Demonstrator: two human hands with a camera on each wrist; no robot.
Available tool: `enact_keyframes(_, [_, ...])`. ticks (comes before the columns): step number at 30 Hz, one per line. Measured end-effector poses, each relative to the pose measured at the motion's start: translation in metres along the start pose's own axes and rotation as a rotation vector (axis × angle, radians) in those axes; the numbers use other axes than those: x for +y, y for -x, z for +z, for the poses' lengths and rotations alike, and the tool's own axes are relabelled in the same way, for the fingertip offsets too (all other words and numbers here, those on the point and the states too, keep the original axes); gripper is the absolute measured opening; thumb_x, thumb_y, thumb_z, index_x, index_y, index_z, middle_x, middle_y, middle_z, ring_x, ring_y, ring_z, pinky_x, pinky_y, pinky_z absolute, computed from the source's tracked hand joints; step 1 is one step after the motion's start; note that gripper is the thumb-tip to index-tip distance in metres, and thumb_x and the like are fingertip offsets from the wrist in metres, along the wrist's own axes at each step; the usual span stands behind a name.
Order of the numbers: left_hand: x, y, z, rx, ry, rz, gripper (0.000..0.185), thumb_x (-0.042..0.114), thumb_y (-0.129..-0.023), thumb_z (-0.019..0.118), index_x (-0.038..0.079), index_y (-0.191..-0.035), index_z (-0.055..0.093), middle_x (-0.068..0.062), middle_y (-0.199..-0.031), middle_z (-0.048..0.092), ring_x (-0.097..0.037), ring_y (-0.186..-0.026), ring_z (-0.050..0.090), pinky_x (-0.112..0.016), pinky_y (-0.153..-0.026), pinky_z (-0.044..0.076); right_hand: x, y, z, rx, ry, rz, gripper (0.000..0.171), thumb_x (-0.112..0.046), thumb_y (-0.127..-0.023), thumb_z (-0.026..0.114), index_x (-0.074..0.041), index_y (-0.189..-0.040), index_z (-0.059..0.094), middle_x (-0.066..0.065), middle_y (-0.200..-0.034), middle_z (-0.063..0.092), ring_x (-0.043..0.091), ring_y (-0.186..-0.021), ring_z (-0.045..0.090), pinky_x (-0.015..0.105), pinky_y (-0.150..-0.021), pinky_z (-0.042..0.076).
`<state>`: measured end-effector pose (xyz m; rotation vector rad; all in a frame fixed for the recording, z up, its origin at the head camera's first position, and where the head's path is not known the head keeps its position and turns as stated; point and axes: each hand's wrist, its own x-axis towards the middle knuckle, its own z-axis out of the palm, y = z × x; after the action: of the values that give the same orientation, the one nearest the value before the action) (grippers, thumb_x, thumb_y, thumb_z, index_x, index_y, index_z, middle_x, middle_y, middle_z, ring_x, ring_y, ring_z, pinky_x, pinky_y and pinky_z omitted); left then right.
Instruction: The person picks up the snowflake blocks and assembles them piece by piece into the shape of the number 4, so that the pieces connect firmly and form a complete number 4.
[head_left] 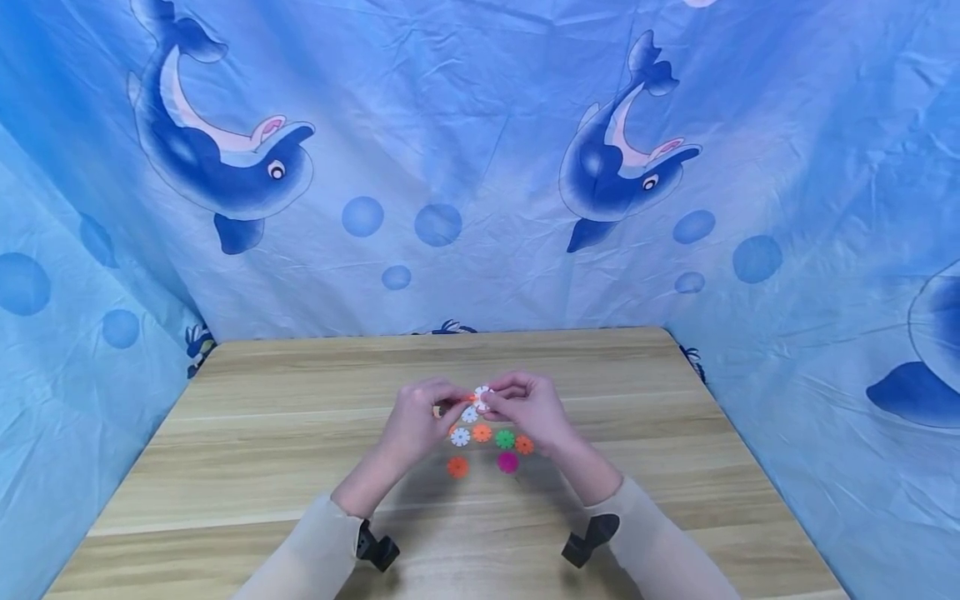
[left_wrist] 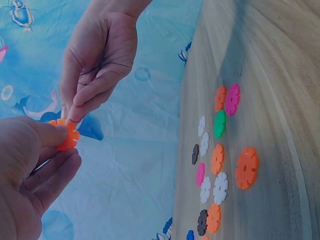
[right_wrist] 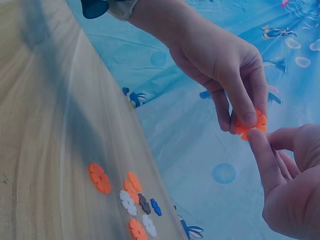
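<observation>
Above the table, my left hand (head_left: 420, 421) pinches an orange notched building disc (left_wrist: 73, 137) between thumb and fingers. My right hand (head_left: 538, 410) holds a white notched building disc (head_left: 482, 399) by its edge, fingertips close together. The two discs meet at an angle between the hands, the white one seen nearly edge-on in the left wrist view. In the right wrist view the orange disc faces the camera, and right fingertips (right_wrist: 256, 137) cover part of where the discs come together.
Loose discs lie on the wooden table (head_left: 262, 467) beneath the hands: orange (head_left: 457, 467), white (head_left: 460, 437), green (head_left: 505, 439), pink (head_left: 507, 462), brown (left_wrist: 202, 222) and blue (right_wrist: 156, 207). A blue dolphin-print curtain (head_left: 480, 150) hangs behind the table and along both sides.
</observation>
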<state>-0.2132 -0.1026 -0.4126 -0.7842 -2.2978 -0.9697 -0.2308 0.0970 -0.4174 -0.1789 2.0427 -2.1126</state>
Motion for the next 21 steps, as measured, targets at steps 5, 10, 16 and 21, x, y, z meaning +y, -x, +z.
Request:
enact_keyframes(5, [-0.001,0.001,-0.003,-0.003,0.017,-0.007,0.004,0.013,-0.085,0.078,0.01,-0.087,0.078,0.0,-0.079,0.074,-0.005,-0.067,0.068,-0.013,-0.061,0.056,0.001,0.001,-0.002,-0.035,0.054,-0.033,0.029,-0.016,-0.089,0.075,0.001,-0.111,0.067,0.01,-0.093,0.076,0.022,-0.079,0.077,0.043,-0.081,0.064])
enact_keyframes(10, [0.0,0.0,-0.01,-0.004,0.023,-0.074,0.008,0.008,-0.084,0.078,0.013,-0.091,0.076,-0.001,-0.084,0.075,-0.008,-0.073,0.072,-0.017,-0.066,0.059,0.0,0.003,-0.014,-0.016,0.281,-0.114,0.025,-0.029,-0.091,0.072,-0.012,-0.11,0.07,0.011,-0.096,0.075,0.032,-0.085,0.074,0.036,-0.075,0.064])
enact_keyframes(16, [-0.004,0.002,-0.02,0.0,0.047,-0.127,0.015,0.004,-0.084,0.074,0.013,-0.097,0.076,-0.001,-0.09,0.076,-0.009,-0.077,0.072,-0.022,-0.07,0.062,0.015,0.004,-0.034,-0.057,0.689,-0.272,0.011,-0.018,-0.089,0.073,-0.014,-0.099,0.075,0.0,-0.089,0.075,0.014,-0.079,0.069,0.021,-0.068,0.059])
enact_keyframes(21, [-0.008,0.003,-0.023,0.014,0.058,-0.12,0.016,0.005,-0.085,0.075,0.014,-0.098,0.076,0.0,-0.09,0.076,-0.007,-0.074,0.073,-0.019,-0.069,0.061,0.03,0.008,-0.041,-0.143,0.926,-0.298,0.012,-0.016,-0.088,0.073,-0.013,-0.1,0.075,-0.007,-0.092,0.073,0.004,-0.082,0.064,0.017,-0.071,0.057])
